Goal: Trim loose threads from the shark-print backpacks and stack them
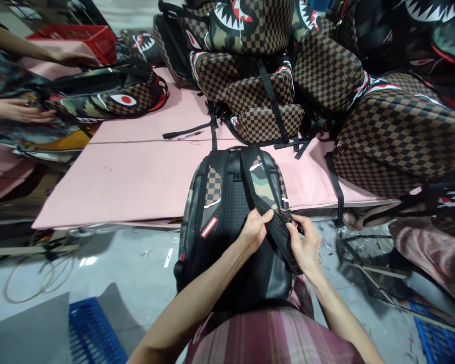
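At lower centre of the frame, a backpack rests back-up on the person's lap, its top against the pink counter. The left hand and right hand both pinch its camouflage shoulder strap, holding it taut for handling.
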{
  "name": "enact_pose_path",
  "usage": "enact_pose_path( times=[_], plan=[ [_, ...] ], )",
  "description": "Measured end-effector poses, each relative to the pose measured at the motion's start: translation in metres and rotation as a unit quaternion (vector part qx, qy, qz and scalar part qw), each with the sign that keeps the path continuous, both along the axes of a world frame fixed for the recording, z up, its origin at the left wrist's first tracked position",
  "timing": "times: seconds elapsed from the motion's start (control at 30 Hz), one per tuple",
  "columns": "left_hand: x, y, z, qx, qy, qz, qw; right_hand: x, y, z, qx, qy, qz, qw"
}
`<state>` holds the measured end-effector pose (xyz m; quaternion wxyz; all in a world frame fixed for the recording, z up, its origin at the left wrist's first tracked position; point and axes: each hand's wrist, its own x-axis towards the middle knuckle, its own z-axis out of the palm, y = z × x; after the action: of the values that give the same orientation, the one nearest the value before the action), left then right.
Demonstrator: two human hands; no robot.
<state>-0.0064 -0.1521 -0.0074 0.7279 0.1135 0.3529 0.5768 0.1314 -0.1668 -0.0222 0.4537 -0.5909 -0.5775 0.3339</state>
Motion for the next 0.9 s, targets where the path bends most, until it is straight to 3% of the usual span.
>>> enact_pose_path(
  times=[0.07, 0.13, 0.27, 0.43, 0.53, 0.67, 0.73, 0.83, 0.9],
  plan=[
    [-0.001, -0.001, 0.000, -0.014, -0.001, -0.007, 1.000, 0.000, 0.001, 0.002, -0.016, 0.014, 0.011, 1.000],
    [-0.002, -0.001, 0.000, -0.030, 0.004, -0.011, 0.999, 0.000, 0.002, 0.004, -0.060, 0.117, 0.042, 0.990],
    [-0.003, 0.001, 0.006, -0.051, 0.015, -0.011, 0.999, -0.007, 0.003, 0.004, -0.149, 0.321, 0.064, 0.933],
    [-0.001, 0.004, 0.009, -0.052, 0.010, -0.010, 0.999, -0.020, -0.001, 0.001, -0.218, 0.415, 0.057, 0.882],
    [-0.004, 0.002, 0.004, -0.057, 0.010, -0.016, 0.998, -0.011, 0.003, 0.013, -0.185, 0.480, 0.071, 0.855],
    [-0.011, -0.005, -0.003, -0.047, 0.019, -0.045, 0.998, 0.029, 0.018, 0.038, -0.056, 0.567, 0.053, 0.820],
    [-0.014, -0.009, -0.005, -0.025, 0.045, -0.064, 0.997, 0.048, 0.024, 0.039, -0.061, 0.537, 0.053, 0.840],
    [-0.021, -0.018, -0.006, -0.028, 0.173, -0.052, 0.983, 0.054, 0.021, 0.020, -0.161, 0.422, 0.029, 0.892],
    [-0.026, -0.025, -0.004, -0.014, 0.351, 0.023, 0.936, 0.045, 0.011, 0.001, -0.227, 0.373, 0.019, 0.899]
  ],
)
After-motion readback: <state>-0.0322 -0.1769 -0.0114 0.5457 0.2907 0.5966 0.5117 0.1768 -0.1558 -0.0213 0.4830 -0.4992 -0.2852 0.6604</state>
